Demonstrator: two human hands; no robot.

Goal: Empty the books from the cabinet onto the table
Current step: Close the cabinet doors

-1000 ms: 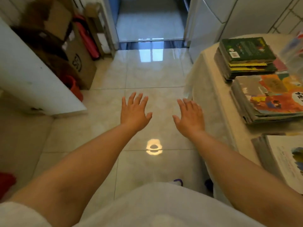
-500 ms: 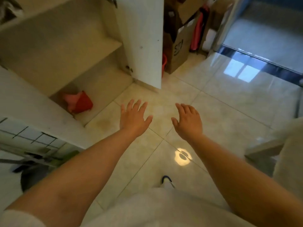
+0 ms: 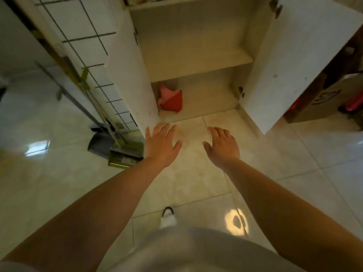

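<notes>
Glossy tiled floor [image 3: 196, 177], open cabinet [image 3: 196, 61] ahead, no books showing on its visible shelves.
Cabinet is smooth, matte, boxy laminate; a red-pink plastic thing [image 3: 171, 99] is sitting bottom left. Left hand [image 3: 161, 147] and right hand [image 3: 223, 149] are hovering near it, fingers spread, holding nothing; best to be checking the upper shelf, mostly out of view, before finishing.

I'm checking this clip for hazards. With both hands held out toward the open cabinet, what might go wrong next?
Two risks stand out. The open white cabinet door juts out just beside the right hand, so an arm or shoulder may knock it when reaching in. The glossy tiled floor looks slippery underfoot. Also, the lower shelves show only a red and pink object, so the reach may find no books.
</notes>
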